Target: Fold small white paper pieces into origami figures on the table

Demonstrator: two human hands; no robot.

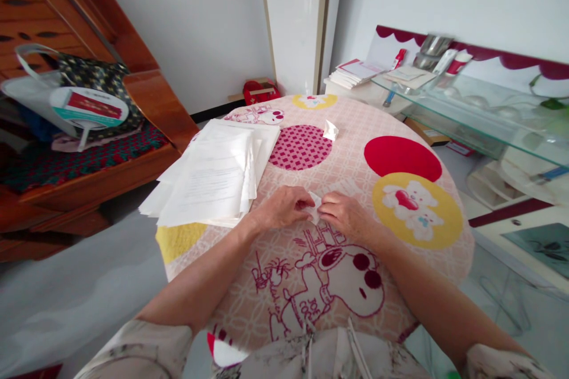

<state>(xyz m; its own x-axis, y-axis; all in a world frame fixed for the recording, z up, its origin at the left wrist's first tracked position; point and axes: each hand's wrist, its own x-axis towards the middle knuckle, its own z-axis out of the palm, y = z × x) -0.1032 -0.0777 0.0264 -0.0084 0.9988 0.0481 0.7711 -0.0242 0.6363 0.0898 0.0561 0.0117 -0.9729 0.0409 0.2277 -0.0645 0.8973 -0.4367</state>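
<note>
The fingers of the left hand and right hand pinch a small white paper between them, over the tabletop. Left of the fingers, a paper stack reaches the tabletop's edge; beyond them sits a crumpled paper piece; rightward, open room runs to the rounded edge.

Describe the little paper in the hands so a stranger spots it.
On the round table, look right of the broad paper stack. The small white paper is between the left hand and right hand, the only paper fingers hold.
</note>
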